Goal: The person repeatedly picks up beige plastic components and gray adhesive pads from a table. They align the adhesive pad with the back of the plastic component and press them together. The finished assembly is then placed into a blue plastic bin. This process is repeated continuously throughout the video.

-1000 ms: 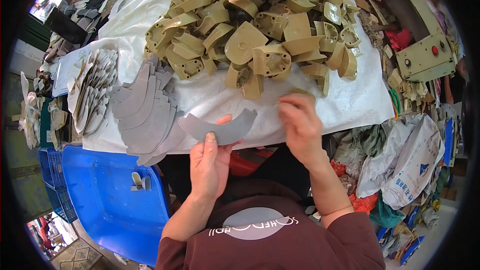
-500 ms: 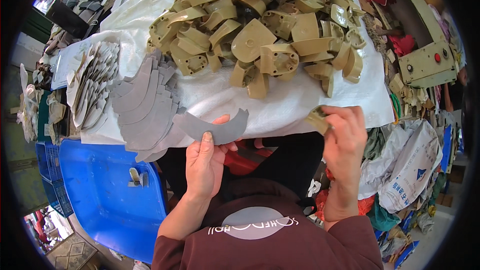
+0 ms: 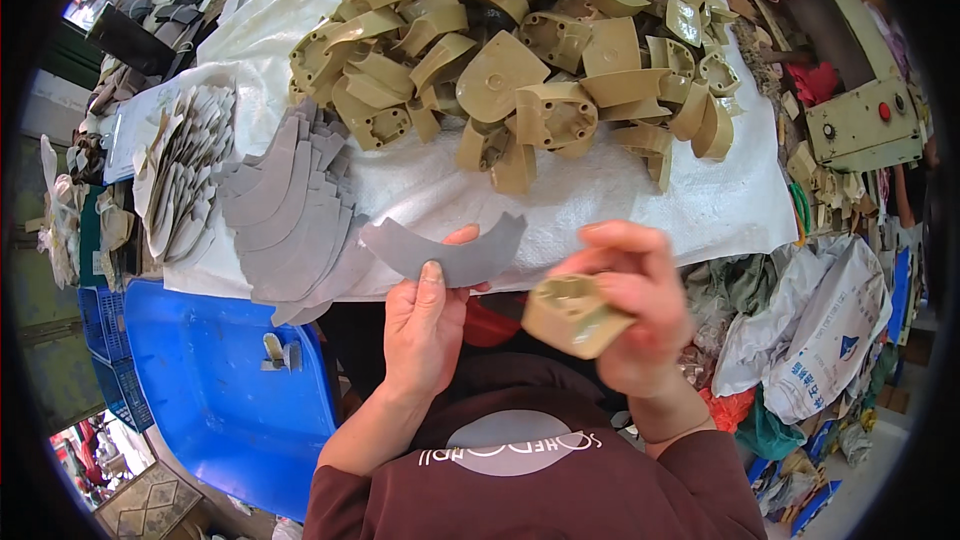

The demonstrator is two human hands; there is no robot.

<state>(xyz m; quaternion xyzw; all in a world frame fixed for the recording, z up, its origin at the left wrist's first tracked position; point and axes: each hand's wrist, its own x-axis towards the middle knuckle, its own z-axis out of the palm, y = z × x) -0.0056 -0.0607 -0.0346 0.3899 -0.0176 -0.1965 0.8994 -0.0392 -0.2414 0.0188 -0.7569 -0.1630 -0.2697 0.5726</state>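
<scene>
Between the thumb and fingers of my left hand (image 3: 428, 325) is a curved grey sheet piece (image 3: 450, 252), its two ends pointing away from me. My right hand (image 3: 640, 310) grips a tan shoe heel (image 3: 574, 316), turned so that its hollowed, holed face shows. The heel is close to the grey piece but apart from it. A heap of similar tan heels (image 3: 505, 75) covers the far middle of the white sheet (image 3: 400, 190). Overlapping grey curved pieces (image 3: 285, 205) lie in a fanned stack to the left of my left hand.
Farther left is a pile of pale, thin pieces (image 3: 185, 175). A blue tub (image 3: 225, 410) at lower left holds a small tan and grey item (image 3: 282, 352). At right are a control box (image 3: 865, 128) with a red button and a white printed sack (image 3: 830, 325).
My right hand has moved left and nearer me with the heel, turning its hollowed face into view. My left hand and the grey piece have shifted slightly right.
</scene>
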